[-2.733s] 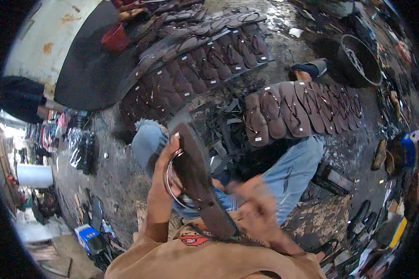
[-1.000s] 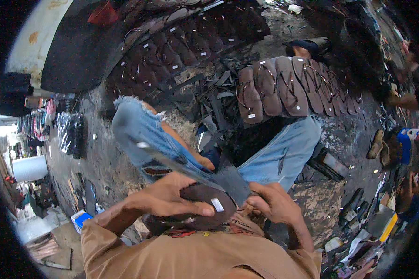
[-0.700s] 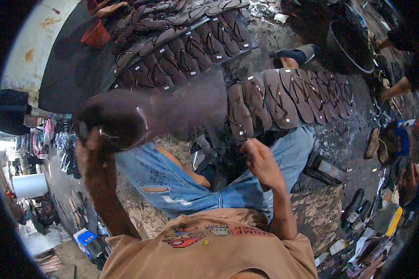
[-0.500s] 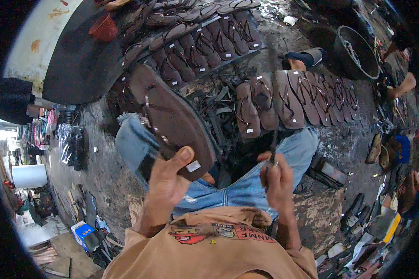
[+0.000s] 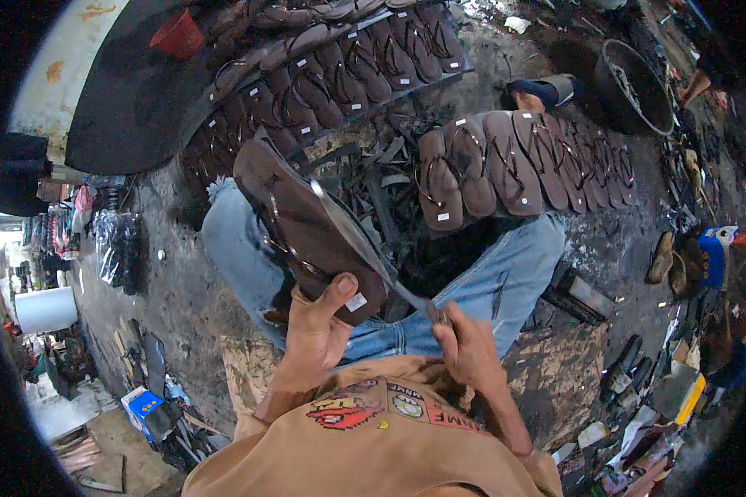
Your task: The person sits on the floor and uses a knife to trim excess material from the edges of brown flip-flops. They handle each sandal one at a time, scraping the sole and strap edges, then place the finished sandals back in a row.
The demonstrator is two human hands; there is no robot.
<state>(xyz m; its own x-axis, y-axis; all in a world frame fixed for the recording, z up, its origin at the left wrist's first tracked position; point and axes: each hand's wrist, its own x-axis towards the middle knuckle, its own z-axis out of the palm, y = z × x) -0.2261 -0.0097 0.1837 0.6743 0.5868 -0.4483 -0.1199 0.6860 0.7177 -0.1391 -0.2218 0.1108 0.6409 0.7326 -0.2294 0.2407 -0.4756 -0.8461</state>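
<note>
My left hand point(image 5: 319, 331) is closed on the heel end of a brown flip-flop point(image 5: 307, 224), its thumb pressed beside a small white label. The sandal slants away to the far left over my lap, its strap toward my left side. In my right hand point(image 5: 470, 344) is the handle end of a long, thin knife point(image 5: 358, 236). The blade runs along the right edge of the sole, its bright tip near the sandal's middle. Whether it cuts into the edge cannot be made out.
Brown flip-flops point(image 5: 506, 166) stand in a row ahead on the right; more sandals point(image 5: 340, 83) fill the far left. Dark offcuts point(image 5: 381, 170) lie between them. A black tub point(image 5: 626, 91), a red bucket point(image 5: 176, 35) and a blue box point(image 5: 715, 257) stand around. Another person's foot point(image 5: 529, 101) shows beyond the row.
My right hand has moved left and inward, bringing the knife from upright and apart from the sandal to lie along its edge. The flip-flop has tilted slightly in my left hand.
</note>
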